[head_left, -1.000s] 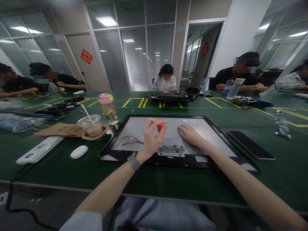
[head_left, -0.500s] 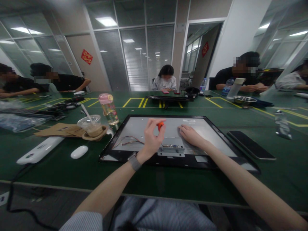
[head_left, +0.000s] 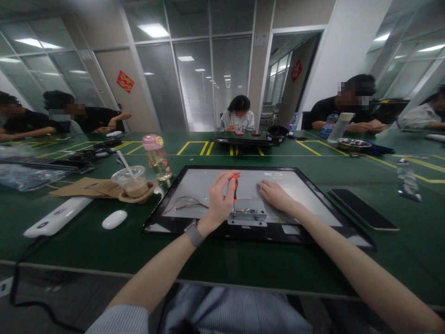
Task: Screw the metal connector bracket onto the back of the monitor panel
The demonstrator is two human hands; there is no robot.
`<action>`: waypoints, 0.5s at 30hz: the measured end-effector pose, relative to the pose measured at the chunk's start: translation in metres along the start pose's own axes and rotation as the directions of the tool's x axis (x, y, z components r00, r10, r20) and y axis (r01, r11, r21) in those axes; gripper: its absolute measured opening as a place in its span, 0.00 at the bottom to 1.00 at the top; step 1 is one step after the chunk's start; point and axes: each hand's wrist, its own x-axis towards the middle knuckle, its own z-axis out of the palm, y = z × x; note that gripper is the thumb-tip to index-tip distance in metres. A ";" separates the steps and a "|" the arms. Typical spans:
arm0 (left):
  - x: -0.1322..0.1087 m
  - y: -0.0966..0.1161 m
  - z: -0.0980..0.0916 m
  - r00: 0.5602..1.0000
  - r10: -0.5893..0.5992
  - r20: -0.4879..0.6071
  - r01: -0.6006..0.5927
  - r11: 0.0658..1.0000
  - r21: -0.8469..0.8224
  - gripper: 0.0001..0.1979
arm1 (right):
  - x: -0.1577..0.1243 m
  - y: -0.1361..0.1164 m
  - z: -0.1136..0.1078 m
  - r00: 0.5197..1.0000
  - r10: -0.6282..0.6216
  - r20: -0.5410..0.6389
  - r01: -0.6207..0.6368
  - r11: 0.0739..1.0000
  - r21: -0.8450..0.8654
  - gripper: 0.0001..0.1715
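Observation:
My left hand (head_left: 219, 197) is closed on an orange and black screwdriver (head_left: 236, 189), which stands nearly upright. Its shaft points down at the left end of a metal bracket (head_left: 247, 220) with video connectors; whether the tip touches a screw I cannot tell. The bracket sits near the front edge of a flat display panel (head_left: 191, 180), back side up, with a black frame. My right hand (head_left: 277, 196) lies flat on the grey back of the panel, fingers stretched out. Thin wires (head_left: 189, 204) run across the panel's left part.
Left of the panel are a white mouse (head_left: 114, 220), a white power strip (head_left: 57, 217), a plastic cup (head_left: 129, 181) with a straw, and a pink-lidded bottle (head_left: 157, 157). A black phone (head_left: 363, 209) lies to the right. Several people sit around the green table (head_left: 194, 262).
My left hand has shifted its fingers on the screwdriver, and more of the handle and shaft now shows. My right hand has stayed in place.

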 end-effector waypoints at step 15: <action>-0.005 0.002 0.002 0.999 -0.045 0.031 0.046 0.998 -0.040 0.14 | 0.001 -0.001 0.001 1.000 0.011 0.006 -0.011 1.000 0.000 0.28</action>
